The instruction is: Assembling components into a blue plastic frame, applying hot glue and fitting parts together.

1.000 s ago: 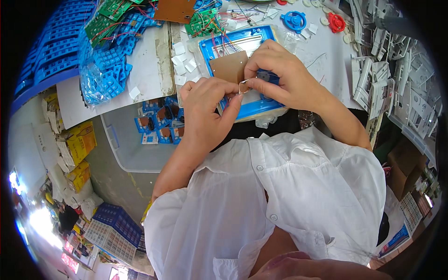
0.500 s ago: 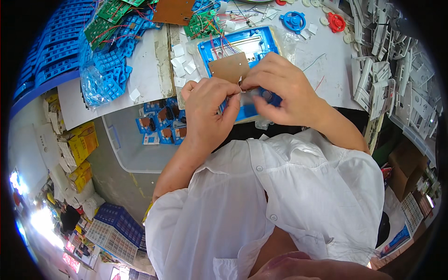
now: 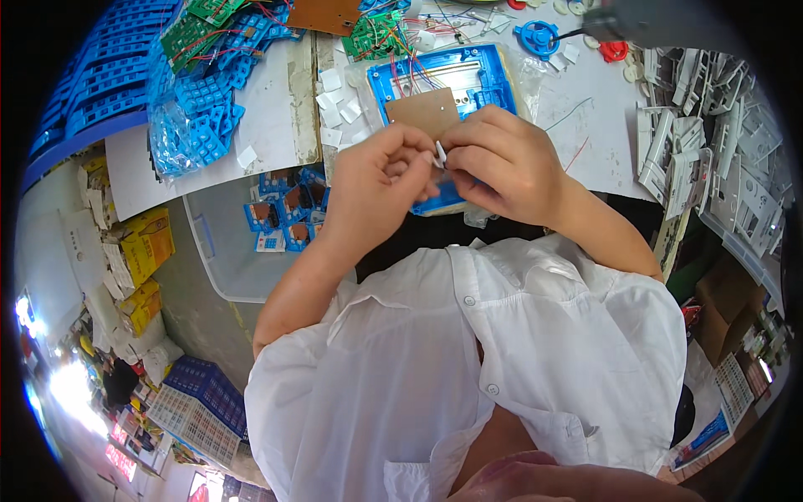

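Observation:
My left hand [image 3: 376,180] and my right hand [image 3: 510,163] meet over the near part of a blue plastic housing [image 3: 502,75]. Between their pinched fingertips is a small white piece [image 3: 440,154], with a thin pointed part sticking up. Its kind is too small to make out. Just beyond the fingers a brown circuit board [image 3: 425,111] lies on the housing, with thin red and dark wires [image 3: 410,71] running from its far side. My hands hide the housing's near left area.
Small white squares [image 3: 330,100], green circuit boards [image 3: 376,35] and blue keypad frames [image 3: 205,105] lie left of the housing. White plastic parts [image 3: 669,159] pile up at right. A dark thin-tipped tool [image 3: 661,25] shows at upper right. Below the table's left edge stands a clear bin [image 3: 226,259].
My left hand has turned, its fingers curling in more. The white piece now shows more plainly. The dark tool has come into view at upper right, and the view has shifted slightly.

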`<state>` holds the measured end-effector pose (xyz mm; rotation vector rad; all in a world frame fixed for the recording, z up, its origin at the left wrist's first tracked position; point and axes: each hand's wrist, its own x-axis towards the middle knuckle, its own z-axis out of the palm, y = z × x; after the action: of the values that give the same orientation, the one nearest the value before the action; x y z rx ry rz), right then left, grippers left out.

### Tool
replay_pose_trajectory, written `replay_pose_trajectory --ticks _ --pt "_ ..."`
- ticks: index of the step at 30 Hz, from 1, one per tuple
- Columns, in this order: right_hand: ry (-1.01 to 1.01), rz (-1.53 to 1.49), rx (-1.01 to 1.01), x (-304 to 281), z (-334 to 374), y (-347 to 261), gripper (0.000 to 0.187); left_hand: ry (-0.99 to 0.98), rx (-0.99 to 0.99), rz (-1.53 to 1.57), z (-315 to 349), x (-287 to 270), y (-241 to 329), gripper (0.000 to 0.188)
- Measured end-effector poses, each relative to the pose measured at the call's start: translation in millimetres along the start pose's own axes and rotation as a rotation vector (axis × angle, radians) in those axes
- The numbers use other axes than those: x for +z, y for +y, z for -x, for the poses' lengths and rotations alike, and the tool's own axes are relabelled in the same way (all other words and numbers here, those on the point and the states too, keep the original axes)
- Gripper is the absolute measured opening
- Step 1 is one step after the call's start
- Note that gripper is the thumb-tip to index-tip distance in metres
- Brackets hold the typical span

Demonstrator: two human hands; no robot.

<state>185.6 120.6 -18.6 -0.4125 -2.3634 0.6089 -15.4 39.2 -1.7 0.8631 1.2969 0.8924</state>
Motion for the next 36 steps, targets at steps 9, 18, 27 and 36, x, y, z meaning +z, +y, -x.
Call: replay_pose_trajectory --ticks 9,18,27,36 --pt "0.007 0.046 -0.066 4.7 3.0 3.3 0.027 -0.117 -0.124 0.236 -8.9 -11.9 7.7 0.018" --pt "-0.034 0.035 -0.043 2.8 -1.1 -0.3 0.031 0.007 0.088 -0.176 -0.1 -1.7 1.2 0.025" --pt "-0.012 0.000 -0.014 6.2 0.7 -0.7 0.030 0.029 0.188 -0.395 8.0 1.2 3.7 0.024" --pt "-0.087 0.142 -0.032 6.1 13.5 -4.7 0.016 0.134 0.167 -0.562 16.4 13.5 3.5 0.013"
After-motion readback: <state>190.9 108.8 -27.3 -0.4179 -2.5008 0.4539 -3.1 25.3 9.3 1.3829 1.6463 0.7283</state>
